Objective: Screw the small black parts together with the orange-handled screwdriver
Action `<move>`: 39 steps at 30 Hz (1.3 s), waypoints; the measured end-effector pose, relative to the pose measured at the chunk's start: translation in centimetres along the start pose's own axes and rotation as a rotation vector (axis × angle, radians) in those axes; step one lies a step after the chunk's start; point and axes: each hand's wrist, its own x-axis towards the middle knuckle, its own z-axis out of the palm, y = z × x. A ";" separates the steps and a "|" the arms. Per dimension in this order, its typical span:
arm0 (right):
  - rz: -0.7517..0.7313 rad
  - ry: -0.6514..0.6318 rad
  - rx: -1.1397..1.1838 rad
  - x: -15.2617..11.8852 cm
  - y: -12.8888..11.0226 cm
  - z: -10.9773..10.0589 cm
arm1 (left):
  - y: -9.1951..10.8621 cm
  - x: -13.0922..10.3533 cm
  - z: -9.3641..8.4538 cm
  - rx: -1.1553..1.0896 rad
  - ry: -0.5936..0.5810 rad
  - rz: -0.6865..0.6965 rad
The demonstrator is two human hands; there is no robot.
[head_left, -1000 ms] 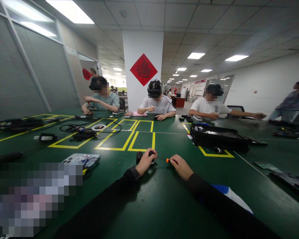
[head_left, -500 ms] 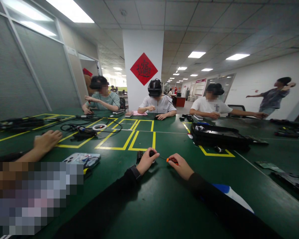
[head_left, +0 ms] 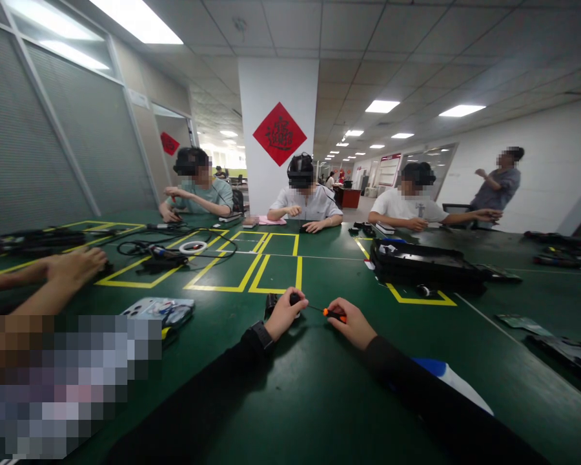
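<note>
Holding screwdriver — right hand closed round orange-and-black handle.
Left hand pinches small black part — shaft points toward it, tip contact too small to tell.

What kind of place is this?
Probably an office used as a workshop: there's a big green table with yellow outlines, a screwdriver in the right hand, and bright ceiling lights.

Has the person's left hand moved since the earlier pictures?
No, not noticeably: the left hand stays just in front of the same yellow tape outline.
</note>
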 end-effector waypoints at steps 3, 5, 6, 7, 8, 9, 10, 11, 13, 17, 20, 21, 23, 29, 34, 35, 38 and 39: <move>-0.010 -0.025 0.005 0.0 -0.1 0.0 | 0.0 0.0 0.0 -0.018 0.000 -0.007; -0.023 -0.013 -0.030 0.1 0.0 0.1 | 0.0 0.0 0.0 -0.026 0.000 -0.015; -0.029 -0.001 -0.052 0.1 0.1 0.1 | -0.1 0.0 0.0 -0.026 0.000 -0.016; -0.033 0.010 -0.074 0.2 0.2 0.2 | -0.1 0.0 0.0 -0.024 -0.001 -0.016; -0.037 0.017 -0.097 0.2 0.3 0.2 | -0.2 0.0 0.0 -0.021 -0.002 -0.014; -0.041 0.019 -0.118 0.1 0.3 0.2 | -0.2 0.1 0.0 -0.015 0.000 -0.010; -0.043 0.019 -0.139 0.1 0.4 0.3 | -0.2 0.1 0.1 -0.008 0.004 -0.005; -0.044 0.018 -0.160 0.0 0.4 0.3 | -0.2 0.1 0.1 0.000 0.009 -0.002; -0.035 0.016 -0.193 -0.1 0.4 0.3 | -0.2 0.0 0.1 0.016 0.023 0.003; -0.001 -0.016 -0.204 -0.3 0.3 0.2 | 0.0 0.0 0.1 0.031 0.026 0.010; -0.001 -0.021 -0.192 -0.3 0.1 0.1 | -0.1 0.0 0.1 0.031 0.007 0.010; -0.005 -0.015 -0.189 -0.3 0.0 0.1 | -0.1 0.0 0.1 0.029 0.003 0.007; -0.018 -0.005 -0.191 -0.3 -0.1 0.1 | -0.3 0.0 0.1 0.025 0.003 0.001; -0.030 -0.003 -0.203 0.0 0.2 0.2 | -0.4 0.1 0.1 0.004 0.003 -0.005; 0.005 0.009 -0.126 0.0 0.6 0.3 | -0.2 0.0 0.1 0.006 0.018 -0.004; 0.012 0.005 -0.111 0.0 0.6 0.4 | -0.2 0.0 0.1 0.007 0.014 0.005; 0.026 -0.003 -0.101 0.0 0.5 0.4 | 0.0 0.0 0.1 -0.002 0.003 0.025; 0.029 0.001 -0.113 0.0 0.5 0.4 | 0.1 0.0 0.1 -0.007 0.004 0.024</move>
